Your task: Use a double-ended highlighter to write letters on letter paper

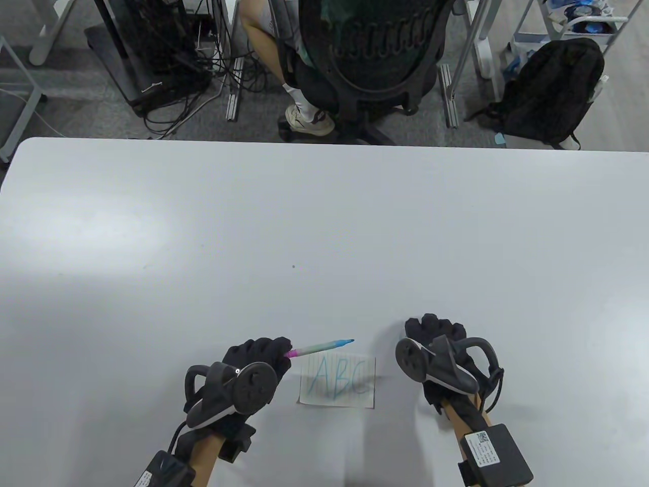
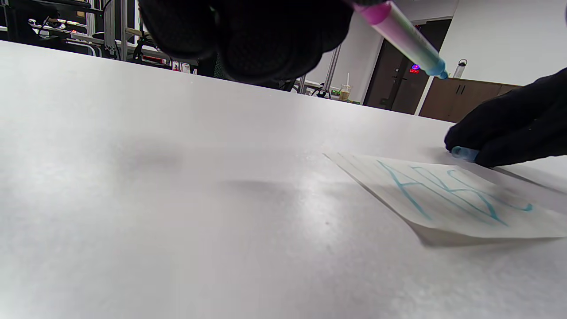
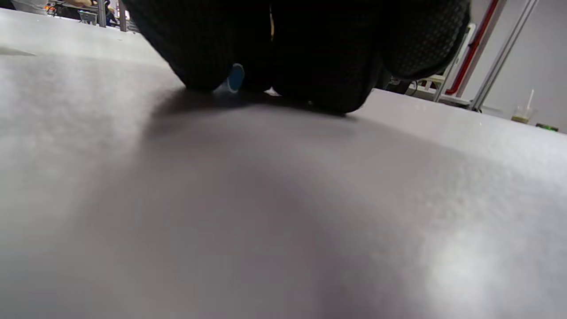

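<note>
A small lined letter paper [image 1: 338,380] lies near the table's front edge with "ABC" in blue on it, also seen in the left wrist view as the paper [image 2: 447,199]. My left hand [image 1: 258,355] grips the pink end of the double-ended highlighter [image 1: 322,347], whose uncapped blue tip points right, above the paper's far edge; the highlighter [image 2: 405,37] is off the table. My right hand [image 1: 436,337] rests curled on the table just right of the paper, fingers closed over a blue cap [image 2: 465,153], whose round end shows as the cap [image 3: 235,78].
The white table [image 1: 324,228] stretches far beyond the paper. Past its far edge are an office chair [image 1: 370,56] with a seated person, cables and a black backpack [image 1: 552,91] on the floor.
</note>
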A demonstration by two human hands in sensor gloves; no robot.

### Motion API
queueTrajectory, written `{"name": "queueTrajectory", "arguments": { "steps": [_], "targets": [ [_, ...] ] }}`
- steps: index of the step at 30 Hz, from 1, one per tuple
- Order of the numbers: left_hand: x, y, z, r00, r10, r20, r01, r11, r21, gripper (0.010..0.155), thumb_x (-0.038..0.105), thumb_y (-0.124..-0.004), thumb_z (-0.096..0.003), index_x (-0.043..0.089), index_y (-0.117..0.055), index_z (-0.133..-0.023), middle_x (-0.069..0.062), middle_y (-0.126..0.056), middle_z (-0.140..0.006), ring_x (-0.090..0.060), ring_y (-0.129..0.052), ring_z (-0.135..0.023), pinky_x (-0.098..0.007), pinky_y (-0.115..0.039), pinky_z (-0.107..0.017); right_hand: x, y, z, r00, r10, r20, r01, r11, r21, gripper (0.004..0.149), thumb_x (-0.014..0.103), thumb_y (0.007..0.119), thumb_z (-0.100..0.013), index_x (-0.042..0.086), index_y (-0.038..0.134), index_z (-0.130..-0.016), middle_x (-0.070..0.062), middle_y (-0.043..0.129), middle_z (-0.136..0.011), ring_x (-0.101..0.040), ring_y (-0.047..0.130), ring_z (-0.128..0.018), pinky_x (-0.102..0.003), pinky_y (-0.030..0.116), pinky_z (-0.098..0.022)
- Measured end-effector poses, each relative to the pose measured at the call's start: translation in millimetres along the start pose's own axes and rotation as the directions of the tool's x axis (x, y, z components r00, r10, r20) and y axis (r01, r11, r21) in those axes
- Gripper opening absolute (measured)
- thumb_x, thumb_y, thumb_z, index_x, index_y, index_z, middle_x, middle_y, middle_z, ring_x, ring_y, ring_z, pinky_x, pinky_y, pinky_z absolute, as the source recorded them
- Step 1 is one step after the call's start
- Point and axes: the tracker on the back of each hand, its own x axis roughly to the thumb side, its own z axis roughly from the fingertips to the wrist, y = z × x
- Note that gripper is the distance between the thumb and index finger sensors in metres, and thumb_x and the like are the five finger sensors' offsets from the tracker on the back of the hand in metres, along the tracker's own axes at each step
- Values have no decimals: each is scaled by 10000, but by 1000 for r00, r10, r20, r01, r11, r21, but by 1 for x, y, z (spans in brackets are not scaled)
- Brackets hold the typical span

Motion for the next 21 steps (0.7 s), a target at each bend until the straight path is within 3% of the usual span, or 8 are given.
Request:
{"name": "queueTrajectory", "arguments": {
  "steps": [9, 14, 21],
  "targets": [
    [-7, -3, -1, 1000, 5, -20, -5, 1000, -11, 514, 413, -529, -608, 241, -602, -1087, 0, -769, -1003, -143, -861, -812, -489, -713, -772, 0, -1, 7, 998, -10, 59, 9, 1000, 18, 495, 391, 772, -502, 91, 786, -895, -204, 821, -890, -405, 865, -754, -665, 685, -616],
    [-6, -4, -1, 1000, 3, -9, -3, 1000, -16, 512, 415, -536, -598, 270, -607, -1084, 11, -775, -1000, -133, -865, -811, -486, -712, -774, 12, -13, 24, 985, -108, 131, 121, 988, -95, 496, 385, 757, -507, 94, 772, -908, -209, 812, -898, -399, 865, -761, -659, 682, -619],
    [4, -7, 1, 1000, -2, 31, 3, 1000, -30, 511, 416, -541, -586, 301, -610, -1079, 22, -778, -1000, -126, -868, -812, -484, -711, -777, 38, -29, 40, 965, -104, 241, 145, 976, -161, 497, 383, 746, -512, 96, 763, -918, -211, 804, -908, -399, 862, -769, -657, 682, -621]
  ]
}}
